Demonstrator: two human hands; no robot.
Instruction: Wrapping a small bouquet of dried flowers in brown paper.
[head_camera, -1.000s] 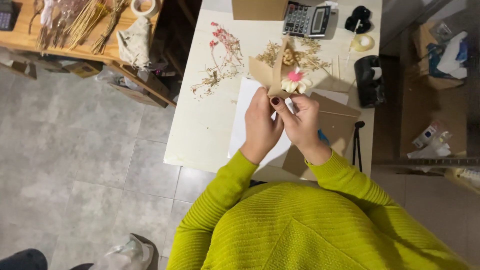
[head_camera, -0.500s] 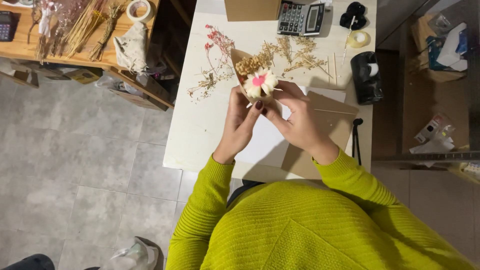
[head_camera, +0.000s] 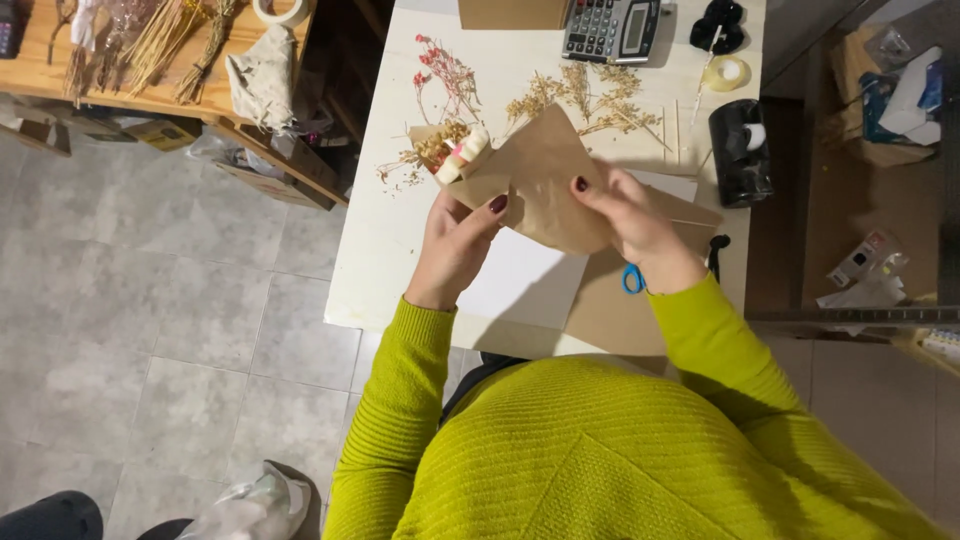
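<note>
At frame centre, both hands (head_camera: 455, 245) (head_camera: 630, 215) pinch brown paper (head_camera: 540, 180) around a small bouquet (head_camera: 460, 155), keeping the wrap closed.

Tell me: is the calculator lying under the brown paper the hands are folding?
No: the calculator lies at the table's far edge, well apart from the brown paper held by the left hand and right hand.

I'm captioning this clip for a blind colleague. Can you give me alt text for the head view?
Seen from above, a person in a lime-green sweater holds a brown kraft paper wrap around a small bunch of dried flowers, left hand and right hand gripping it over a white table. Loose dried sprigs, a grey calculator and a black tape dispenser lie beyond.
</note>
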